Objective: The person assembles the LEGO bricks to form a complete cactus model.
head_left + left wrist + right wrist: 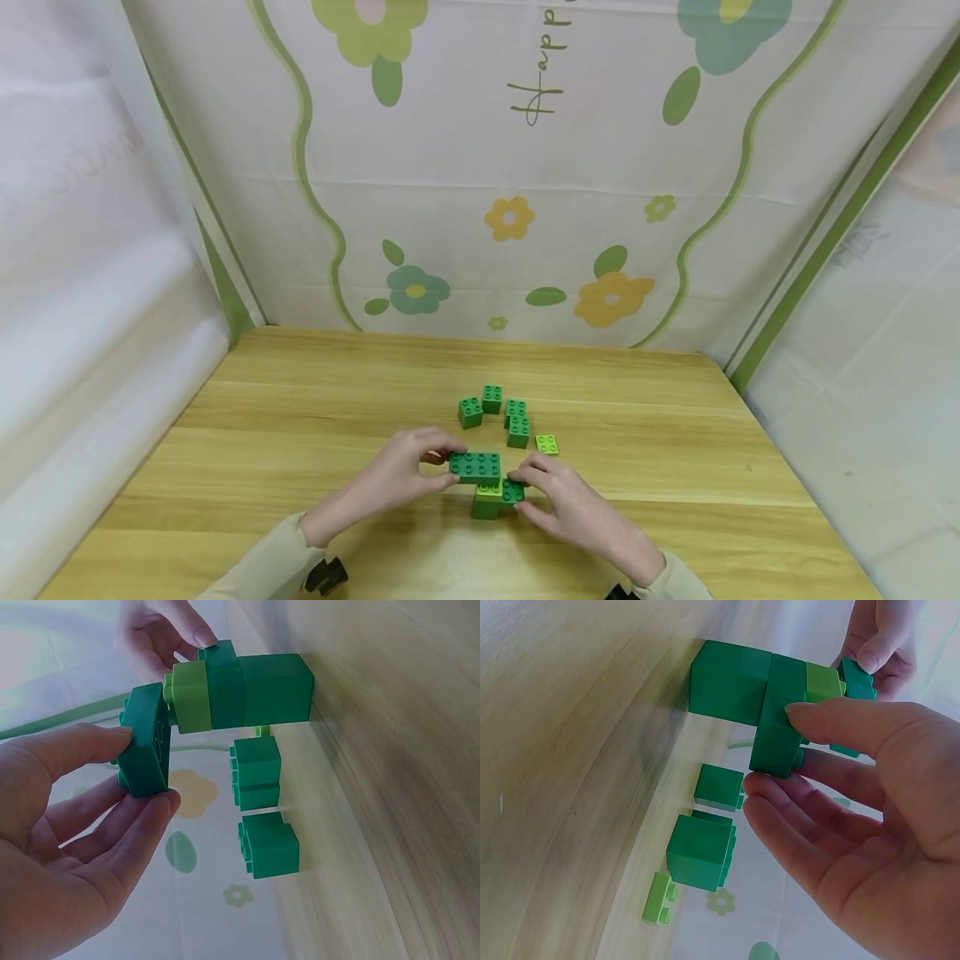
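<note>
My left hand (401, 471) pinches a long green toy brick (475, 468) with eight studs between thumb and fingers. This brick is level, right over the light green brick (191, 697) that tops a small stack, and overlaps its studs in the left wrist view. Below the light green brick is a dark green brick (778, 724) whose end juts out to the right. A tall green block (277, 690) forms the base on the table. My right hand (558, 500) grips the jutting end, thumb on the near side and fingers on the far side.
Behind the stack on the wooden table (300, 400) stand several loose green bricks (518, 432). A flat light green brick (547, 444) lies to their right. Flower-printed cloth (450, 167) hangs at the back and along both sides.
</note>
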`<state>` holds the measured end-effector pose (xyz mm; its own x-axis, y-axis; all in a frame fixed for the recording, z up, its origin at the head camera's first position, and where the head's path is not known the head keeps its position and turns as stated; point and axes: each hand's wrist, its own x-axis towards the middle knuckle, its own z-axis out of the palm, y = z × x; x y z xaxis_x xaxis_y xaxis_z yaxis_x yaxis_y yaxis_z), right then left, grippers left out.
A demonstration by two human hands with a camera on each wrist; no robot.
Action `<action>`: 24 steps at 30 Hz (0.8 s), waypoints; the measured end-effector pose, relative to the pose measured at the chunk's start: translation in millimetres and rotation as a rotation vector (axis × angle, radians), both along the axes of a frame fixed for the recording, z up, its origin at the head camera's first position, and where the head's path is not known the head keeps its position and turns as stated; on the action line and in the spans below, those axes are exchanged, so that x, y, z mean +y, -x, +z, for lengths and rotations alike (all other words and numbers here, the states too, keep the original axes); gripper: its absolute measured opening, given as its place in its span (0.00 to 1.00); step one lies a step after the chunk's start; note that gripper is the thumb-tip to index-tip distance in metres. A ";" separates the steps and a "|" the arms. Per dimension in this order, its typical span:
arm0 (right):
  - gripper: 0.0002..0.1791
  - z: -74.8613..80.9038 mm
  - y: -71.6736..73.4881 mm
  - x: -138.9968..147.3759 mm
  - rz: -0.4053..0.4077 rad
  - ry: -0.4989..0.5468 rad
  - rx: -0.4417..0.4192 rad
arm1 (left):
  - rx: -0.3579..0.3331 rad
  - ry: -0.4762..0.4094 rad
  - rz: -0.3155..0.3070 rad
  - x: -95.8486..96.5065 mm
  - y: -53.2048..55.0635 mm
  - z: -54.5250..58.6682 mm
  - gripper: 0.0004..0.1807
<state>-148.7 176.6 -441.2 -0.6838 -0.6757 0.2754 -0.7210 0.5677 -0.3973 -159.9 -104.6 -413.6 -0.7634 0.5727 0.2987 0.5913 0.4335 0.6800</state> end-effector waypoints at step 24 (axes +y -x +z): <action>0.17 -0.3 -0.8 -0.3 -0.012 -0.006 -0.001 | 0.020 0.059 -0.046 0.9 -1.9 0.4 0.18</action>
<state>-147.9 176.3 -441.5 -0.6923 -0.6691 0.2703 -0.7136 0.5791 -0.3944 -158.0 -103.8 -413.2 -0.7298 0.6243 0.2787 0.6251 0.4441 0.6419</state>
